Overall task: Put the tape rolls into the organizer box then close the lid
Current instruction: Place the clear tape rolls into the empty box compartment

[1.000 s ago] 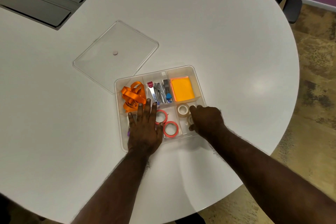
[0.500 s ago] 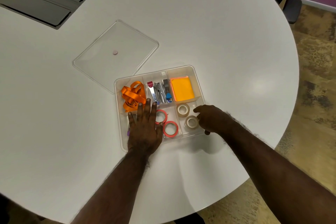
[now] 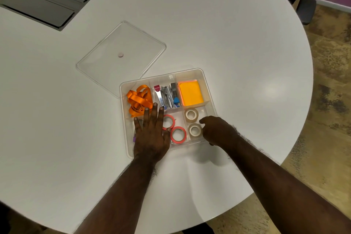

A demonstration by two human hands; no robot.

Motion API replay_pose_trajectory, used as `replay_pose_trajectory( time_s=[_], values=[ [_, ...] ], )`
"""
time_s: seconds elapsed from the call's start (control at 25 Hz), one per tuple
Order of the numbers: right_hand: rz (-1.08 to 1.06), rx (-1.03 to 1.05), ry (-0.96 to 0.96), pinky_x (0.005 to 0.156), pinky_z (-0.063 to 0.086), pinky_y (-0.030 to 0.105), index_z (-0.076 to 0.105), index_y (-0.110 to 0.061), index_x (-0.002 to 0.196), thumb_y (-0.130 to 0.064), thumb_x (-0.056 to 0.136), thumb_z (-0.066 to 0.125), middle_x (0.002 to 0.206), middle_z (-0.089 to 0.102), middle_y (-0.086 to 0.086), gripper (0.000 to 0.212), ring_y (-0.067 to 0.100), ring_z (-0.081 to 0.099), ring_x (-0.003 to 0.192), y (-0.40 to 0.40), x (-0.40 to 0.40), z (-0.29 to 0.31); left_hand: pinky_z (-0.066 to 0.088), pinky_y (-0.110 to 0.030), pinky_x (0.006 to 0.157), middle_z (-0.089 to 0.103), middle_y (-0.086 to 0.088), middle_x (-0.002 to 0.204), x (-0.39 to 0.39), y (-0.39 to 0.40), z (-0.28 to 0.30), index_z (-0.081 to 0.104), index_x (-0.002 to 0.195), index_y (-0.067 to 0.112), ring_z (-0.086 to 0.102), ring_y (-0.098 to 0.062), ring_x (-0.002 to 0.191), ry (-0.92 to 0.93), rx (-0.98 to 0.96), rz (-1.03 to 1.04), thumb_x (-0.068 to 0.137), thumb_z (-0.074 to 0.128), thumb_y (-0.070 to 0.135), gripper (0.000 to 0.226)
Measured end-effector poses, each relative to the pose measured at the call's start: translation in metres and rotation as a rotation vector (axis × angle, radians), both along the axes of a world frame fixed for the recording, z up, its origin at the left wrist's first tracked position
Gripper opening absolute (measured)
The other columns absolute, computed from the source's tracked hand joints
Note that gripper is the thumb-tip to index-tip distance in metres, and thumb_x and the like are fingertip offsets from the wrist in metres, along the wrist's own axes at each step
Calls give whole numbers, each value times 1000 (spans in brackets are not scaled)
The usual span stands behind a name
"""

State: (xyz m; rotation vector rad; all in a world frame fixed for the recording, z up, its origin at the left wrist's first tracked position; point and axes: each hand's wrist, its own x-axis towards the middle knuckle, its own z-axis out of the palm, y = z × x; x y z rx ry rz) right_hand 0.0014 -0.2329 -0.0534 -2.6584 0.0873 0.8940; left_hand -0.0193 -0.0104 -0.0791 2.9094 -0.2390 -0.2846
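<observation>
1. Lid (image 3: 121, 57) is seen flat on table (image 3: 237, 43), up-left of organizer box (image 3: 209, 85); left hand (image 3: 152, 135), spread flat and empty, is judged nearer.
2. Tape rolls (image 3: 178, 134) are seen inside.
3. Right hand (image 3: 218, 131) is loosely curled and empty at box's right edge.

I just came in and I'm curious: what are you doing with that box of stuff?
A person is packing tape rolls into a clear organizer box. Two red tape rolls and two pale tape rolls lie in its near compartments. The left hand rests flat on the box, and the right hand is beside the pale rolls. The clear lid lies on the table, not on yet.
</observation>
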Motion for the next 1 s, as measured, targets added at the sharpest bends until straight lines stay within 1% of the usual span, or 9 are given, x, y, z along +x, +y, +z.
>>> replay_pose_trajectory(
  time_s=[0.12,0.24,0.36,0.52,0.64,0.72,0.8,0.88,1.0],
  values=[
    [-22,-63,-109,87,56,40,61,-14,116,-7,84,50,116,69,7,34,28,65,101,0,-5,1,6,-62,122,1,-7,166,0,0,0,8,156,22,-3,-31,153,3,-15,2,95,27,48,69],
    [31,-31,-200,89,54,37,62,-23,118,-23,90,56,116,70,1,29,24,64,105,1,-8,1,7,-63,122,2,-7,166,0,0,0,9,156,21,-2,-31,153,-3,-9,-1,96,28,47,68],
    [57,-51,-243,86,54,36,62,-23,117,-34,91,57,112,72,0,29,24,66,103,4,-10,-1,6,-62,122,1,-6,166,1,0,-1,8,156,23,-4,-31,153,19,-15,7,95,28,47,69],
    [23,-47,-393,80,55,34,62,-23,120,-27,93,54,110,72,1,28,24,68,96,3,-13,1,5,-62,122,0,-6,166,1,1,-2,6,156,23,-4,-30,153,22,-11,6,95,28,47,69],
    [9,20,-541,71,54,31,66,-21,113,-24,90,60,107,72,0,23,22,69,88,0,-13,12,4,-61,122,1,-6,166,2,1,0,6,156,24,-4,-31,153,23,14,-3,95,27,48,69],
    [59,27,-629,67,55,31,67,-20,110,-22,87,64,108,72,1,23,23,68,89,-2,-11,19,3,-61,123,0,-6,166,2,2,2,5,156,24,-4,-31,153,29,24,-1,95,25,50,69],
    [110,12,-665,72,55,35,65,-19,112,-22,87,62,114,69,2,25,25,65,96,-2,-4,25,2,-60,123,-4,-7,166,3,4,7,3,156,24,-7,-31,153,35,46,-3,95,22,52,70],
    [146,-5,-690,83,52,40,64,-18,117,-22,86,62,126,64,6,31,28,62,109,4,9,30,0,-60,123,-7,-7,166,6,10,15,-1,156,23,-10,-30,153,16,40,4,95,20,53,70],
    [164,-17,-704,95,45,44,62,-17,123,-23,86,61,138,57,9,38,30,53,125,23,34,41,2,-60,122,-3,-6,167,20,29,34,0,156,21,-5,-30,153,-39,6,-4,95,20,51,70]
  ],
)
